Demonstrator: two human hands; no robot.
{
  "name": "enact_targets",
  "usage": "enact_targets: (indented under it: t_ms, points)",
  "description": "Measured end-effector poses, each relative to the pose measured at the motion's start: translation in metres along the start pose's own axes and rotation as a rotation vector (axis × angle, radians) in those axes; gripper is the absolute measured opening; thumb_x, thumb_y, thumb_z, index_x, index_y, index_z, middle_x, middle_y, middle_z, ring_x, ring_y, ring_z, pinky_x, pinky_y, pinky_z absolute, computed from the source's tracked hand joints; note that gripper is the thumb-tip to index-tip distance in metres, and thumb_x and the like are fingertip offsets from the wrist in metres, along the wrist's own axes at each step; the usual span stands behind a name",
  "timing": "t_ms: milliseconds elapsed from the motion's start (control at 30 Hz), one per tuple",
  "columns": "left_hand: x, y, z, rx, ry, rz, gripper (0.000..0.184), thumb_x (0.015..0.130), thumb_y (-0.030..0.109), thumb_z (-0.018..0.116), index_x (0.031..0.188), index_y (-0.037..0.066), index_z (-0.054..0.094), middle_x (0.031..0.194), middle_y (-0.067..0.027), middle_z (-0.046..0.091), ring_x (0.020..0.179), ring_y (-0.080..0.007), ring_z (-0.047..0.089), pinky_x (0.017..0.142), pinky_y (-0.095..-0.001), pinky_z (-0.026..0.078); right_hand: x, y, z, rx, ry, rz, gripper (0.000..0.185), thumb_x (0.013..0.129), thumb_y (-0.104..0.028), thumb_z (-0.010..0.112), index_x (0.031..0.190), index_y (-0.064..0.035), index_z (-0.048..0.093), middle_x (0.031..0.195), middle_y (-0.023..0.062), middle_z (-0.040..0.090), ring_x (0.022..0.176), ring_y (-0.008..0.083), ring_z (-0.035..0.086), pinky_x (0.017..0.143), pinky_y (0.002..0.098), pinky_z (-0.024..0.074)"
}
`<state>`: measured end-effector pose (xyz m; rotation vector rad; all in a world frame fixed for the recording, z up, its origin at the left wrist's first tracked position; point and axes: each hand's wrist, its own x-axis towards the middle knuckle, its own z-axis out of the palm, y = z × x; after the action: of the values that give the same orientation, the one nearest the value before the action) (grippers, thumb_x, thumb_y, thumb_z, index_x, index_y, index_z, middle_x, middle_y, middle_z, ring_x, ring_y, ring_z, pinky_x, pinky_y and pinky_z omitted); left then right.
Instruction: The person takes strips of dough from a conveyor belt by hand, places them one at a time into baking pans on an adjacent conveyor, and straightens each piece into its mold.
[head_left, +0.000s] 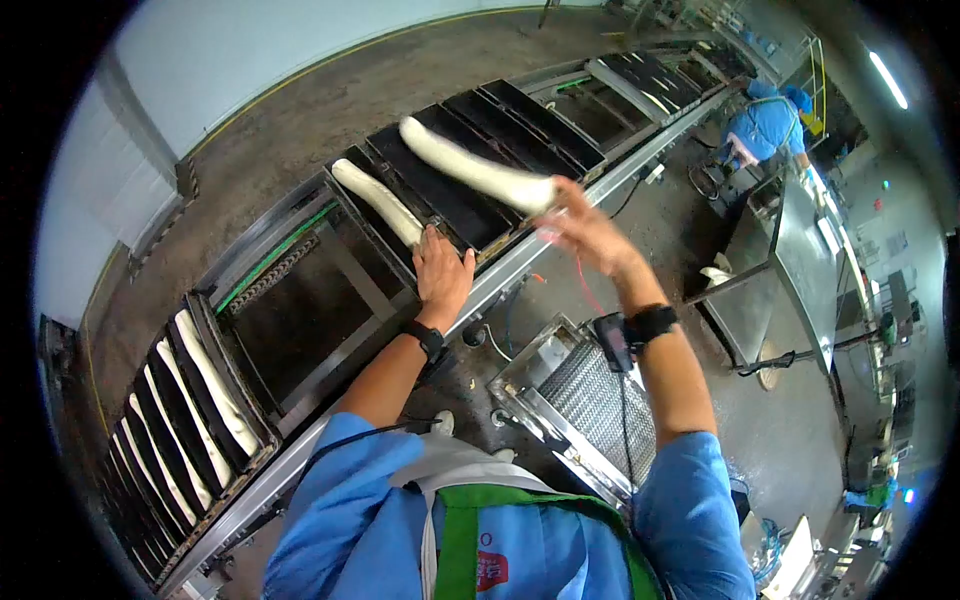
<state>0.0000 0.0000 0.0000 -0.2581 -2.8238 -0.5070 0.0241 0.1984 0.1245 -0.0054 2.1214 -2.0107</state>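
Observation:
A long white strip of dough (470, 168) stretches over the black multi-slot baking pan (405, 170), its near end in the fingers of my right hand (590, 232), which is blurred by motion. Another dough strip (378, 198) lies in the leftmost slot of that pan. My left hand (442, 275) rests at this strip's near end, with the fingers stretched out over it and the pan's edge. Slots further right in the same pan (540, 125) hold no dough.
The pan stands on a metal conveyor (530, 245) with a chain. To the left, another pan (262, 452) holds several dough strips; one more pan (650, 80) lies far along the line. A metal mesh belt (590, 400) is below me. A co-worker (765, 128) bends near a steel table (805, 265).

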Motion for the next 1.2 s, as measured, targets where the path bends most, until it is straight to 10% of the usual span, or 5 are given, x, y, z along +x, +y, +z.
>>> enact_targets:
  t_ms: [167,533,833,1200]
  points:
    - [0.009,-0.022,0.012,0.079,0.077,0.046,0.057,0.078,0.035,0.045,0.111,-0.01,0.036,0.123,-0.0205,0.03,0.113,-0.0279,0.031,0.094,-0.0393,0.023,-0.032,0.089,0.0,-0.096,-0.047,0.25,0.054,0.075,-0.011,0.056,0.122,-0.0091,0.031,0.116,0.0079,0.041,0.103,0.0169,0.042,0.079,0.0285,0.0401]
    - [0.034,0.011,0.036,-0.177,0.006,0.115,0.042,0.077,0.028,0.046,0.108,0.0,0.043,0.12,-0.0165,0.036,0.114,-0.0298,0.029,0.092,-0.0417,0.023,-0.4,0.317,-0.11,-1.082,0.634,0.651,0.052,0.062,-0.024,0.065,0.108,-0.0083,0.046,0.108,0.0172,0.045,0.101,0.0338,0.041,0.082,0.0414,0.0359]
    - [0.084,0.039,0.067,0.24,0.025,0.317,0.035,0.084,0.03,0.035,0.111,0.011,0.047,0.098,-0.0111,0.052,0.1,-0.0266,0.038,0.089,-0.0433,0.022,-0.551,0.315,-0.067,-0.749,0.964,1.303,0.069,0.058,-0.023,0.07,0.118,-0.0205,0.035,0.122,0.0145,0.03,0.109,0.0356,0.034,0.083,0.0492,0.0348]
    - [0.054,0.037,0.049,0.044,0.07,0.387,0.028,0.077,0.031,0.047,0.091,0.008,0.057,0.077,-0.0108,0.058,0.085,-0.024,0.046,0.079,-0.0366,0.028,-0.576,0.32,-0.062,-1.128,0.965,1.303,0.075,0.05,-0.021,0.074,0.115,-0.0219,0.036,0.125,0.0071,0.028,0.113,0.0295,0.03,0.081,0.0466,0.0373]
